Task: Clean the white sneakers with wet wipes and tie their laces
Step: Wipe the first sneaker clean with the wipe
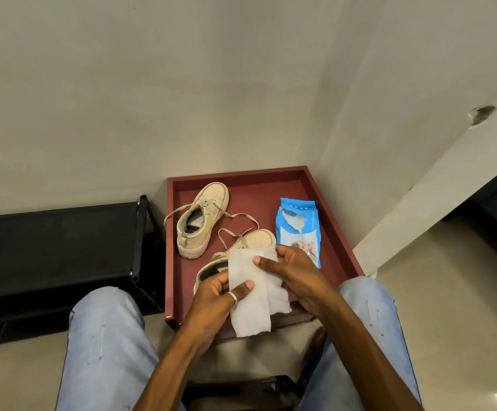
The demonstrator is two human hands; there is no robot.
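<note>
Pinching the wet wipe (253, 307) by its edges in left hand (214, 295) and right hand (291, 271), thumbs clamped on top, seemingly to spread it for wiping, above the near sneaker (259, 237) in the red tray (241, 172), far sneaker (202, 218) lying far-left.

The wet wipe (256, 292) and the left hand (217, 298) cover most of the near sneaker (259, 237). Only its toe, some lace and a bit of heel show. The right hand (294, 274) hides the bottom of the blue pack (297, 226). The pack's words are too small to read. The left edge cuts off the black rack (54, 247).
</note>
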